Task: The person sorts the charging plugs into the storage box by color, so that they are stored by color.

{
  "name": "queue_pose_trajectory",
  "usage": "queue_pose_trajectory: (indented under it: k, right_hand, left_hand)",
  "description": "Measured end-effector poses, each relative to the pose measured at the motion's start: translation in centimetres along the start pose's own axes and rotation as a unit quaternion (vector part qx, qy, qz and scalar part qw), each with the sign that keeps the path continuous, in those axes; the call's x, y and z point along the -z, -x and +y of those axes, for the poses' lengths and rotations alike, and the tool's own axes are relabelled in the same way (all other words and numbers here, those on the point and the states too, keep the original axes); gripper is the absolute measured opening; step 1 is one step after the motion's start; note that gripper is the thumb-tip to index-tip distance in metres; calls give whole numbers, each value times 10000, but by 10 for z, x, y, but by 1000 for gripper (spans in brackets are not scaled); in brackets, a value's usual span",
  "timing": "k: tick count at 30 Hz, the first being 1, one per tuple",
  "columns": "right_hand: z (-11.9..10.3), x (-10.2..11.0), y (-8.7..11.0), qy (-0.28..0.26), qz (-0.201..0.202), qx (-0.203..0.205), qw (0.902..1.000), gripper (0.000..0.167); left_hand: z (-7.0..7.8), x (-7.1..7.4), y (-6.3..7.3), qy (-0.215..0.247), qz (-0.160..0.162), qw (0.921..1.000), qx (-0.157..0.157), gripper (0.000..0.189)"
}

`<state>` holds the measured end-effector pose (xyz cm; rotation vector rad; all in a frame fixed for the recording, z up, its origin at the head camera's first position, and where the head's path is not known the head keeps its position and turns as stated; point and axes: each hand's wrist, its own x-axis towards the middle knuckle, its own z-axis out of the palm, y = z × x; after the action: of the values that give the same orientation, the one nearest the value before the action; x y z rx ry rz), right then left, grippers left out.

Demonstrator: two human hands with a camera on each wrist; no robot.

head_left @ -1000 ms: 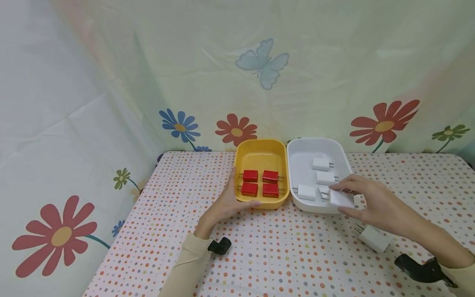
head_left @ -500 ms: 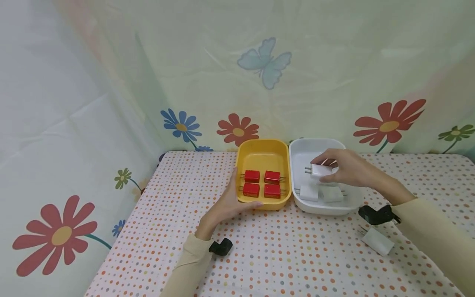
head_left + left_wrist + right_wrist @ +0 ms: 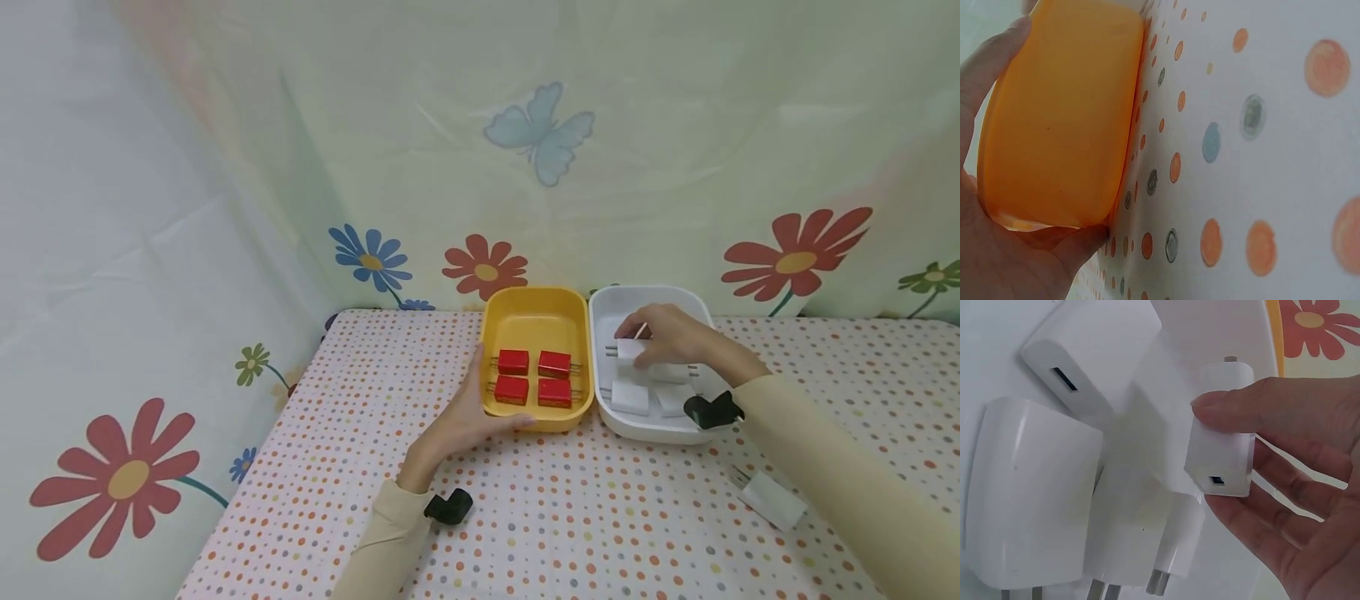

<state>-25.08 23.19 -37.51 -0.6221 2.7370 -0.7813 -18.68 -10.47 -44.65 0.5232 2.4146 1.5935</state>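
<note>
In the head view, my left hand [image 3: 461, 421] grips the near left corner of the yellow tray [image 3: 534, 325], thumb along the front and fingers up the left side. The left wrist view shows the tray's outer wall [image 3: 1060, 125] between that thumb and fingers. My right hand [image 3: 671, 333] is over the white tray [image 3: 652, 435]. It pinches a white charger plug [image 3: 1222, 450] between thumb and fingers, prongs toward the left in the head view. Below it in the tray lie several other white chargers [image 3: 1035, 494], partly hidden by the hand and its wrist camera.
Several red chargers [image 3: 513, 362] sit in two rows in the yellow tray, which stands beside the white one. Another white charger [image 3: 774, 500] lies on the dotted tablecloth [image 3: 570, 517], close to the right sleeve. A flowered curtain [image 3: 630, 167] hangs behind the trays.
My right hand has carried the white charger from the white tray's near right corner leftward and inward, over the tray's left part. The left hand keeps its grip on the yellow tray.
</note>
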Motion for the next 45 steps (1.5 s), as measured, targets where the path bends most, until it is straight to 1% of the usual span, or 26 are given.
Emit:
queue_pose_trajectory:
  k: [7,12,15,20,23,29,35,41,45]
  right_hand:
    - [-3,-4,-14,55,-278,-2,9996,37]
    - [-2,-9,-20,-18,-415,-40,9991,37]
    - [-2,-10,-23,-35,-474,-77,9988,37]
    - [-2,-13,-22,-10,-624,-225,9978,37]
    - [-2,-16,-22,8,-623,-293,9976,37]
    - [-1,-20,-23,-24,-594,-275,9979,38]
    - [1,-21,-21,-4,-596,-233,9980,38]
    - [1,-20,-20,-15,-624,-293,9976,38]
    - [-3,-17,-21,-13,-552,-278,9981,38]
  left_hand:
    - [-3,3,-1,4,9,10000,-61,129]
    - [-1,2,-1,59,-19,9999,-82,128]
    - [-1,2,-1,85,-41,9999,-110,128]
    - [0,2,-2,60,-26,10000,-62,129]
    - [0,2,-2,87,-36,9999,-131,129]
    - [-2,2,-2,168,-55,9995,-264,127]
    - [0,0,-1,211,-37,9996,-206,125]
    - [0,0,0,73,7,9999,-75,126]
    - [-2,1,-1,38,6,10000,-74,127]
